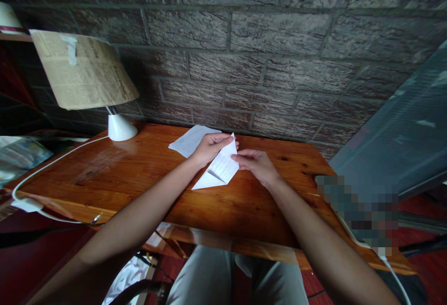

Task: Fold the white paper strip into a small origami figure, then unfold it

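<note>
A folded sheet of white paper point(222, 166) with faint printed lines is held up over the wooden desk, its top drawn to a point and a folded flap at its lower left. My left hand point(211, 147), with a ring on one finger, grips its upper left edge near the tip. On the right edge, my right hand point(256, 161) pinches the paper between thumb and fingers. Just behind my left hand lies a small stack of white papers point(191, 138), partly covered by that hand.
The wooden desk point(139, 174) meets a brick wall point(244, 63) at the back. A white lamp point(121, 127) with a newsprint shade stands at the left, its cord running over the desk edge. Near the right edge lies a blurred-out device point(356, 212) with a white cable.
</note>
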A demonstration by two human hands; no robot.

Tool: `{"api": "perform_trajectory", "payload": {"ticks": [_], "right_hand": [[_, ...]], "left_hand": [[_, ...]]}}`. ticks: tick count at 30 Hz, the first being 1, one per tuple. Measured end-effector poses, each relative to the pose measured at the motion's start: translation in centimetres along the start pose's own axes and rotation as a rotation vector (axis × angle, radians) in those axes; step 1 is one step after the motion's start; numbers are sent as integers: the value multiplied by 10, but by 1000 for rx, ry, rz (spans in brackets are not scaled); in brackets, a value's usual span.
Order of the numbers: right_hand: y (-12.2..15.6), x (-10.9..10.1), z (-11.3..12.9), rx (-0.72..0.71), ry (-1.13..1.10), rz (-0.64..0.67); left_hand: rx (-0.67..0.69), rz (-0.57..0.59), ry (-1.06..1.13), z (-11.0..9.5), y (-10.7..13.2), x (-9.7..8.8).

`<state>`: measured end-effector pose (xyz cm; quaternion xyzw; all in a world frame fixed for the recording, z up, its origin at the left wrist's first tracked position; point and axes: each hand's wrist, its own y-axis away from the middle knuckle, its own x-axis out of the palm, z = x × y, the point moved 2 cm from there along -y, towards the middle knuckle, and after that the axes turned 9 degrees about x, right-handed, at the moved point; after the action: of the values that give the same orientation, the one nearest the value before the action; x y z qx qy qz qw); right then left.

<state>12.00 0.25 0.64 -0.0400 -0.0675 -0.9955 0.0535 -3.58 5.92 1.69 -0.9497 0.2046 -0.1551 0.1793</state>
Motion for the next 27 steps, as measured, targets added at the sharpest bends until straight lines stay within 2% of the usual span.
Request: {"api": "perform_trajectory", "payload": {"ticks": [5,12,14,18,27], "right_hand": [[0,0,-1,-11,2,-16],[-1,-3,-1,-19,-5,-12],[-1,-4,-1,-2,-2,-10],[-2,-5,-1,43,39,68],[-3,-8,-2,17,48,167]], "left_hand": [[6,-7,7,2,0,0],[6,85,-120,3,-1,-7],[24,82,-148,2,-1,-7],[41,43,-183,-1,-1,-5],[88,9,-228,1,-1,-5]]}}
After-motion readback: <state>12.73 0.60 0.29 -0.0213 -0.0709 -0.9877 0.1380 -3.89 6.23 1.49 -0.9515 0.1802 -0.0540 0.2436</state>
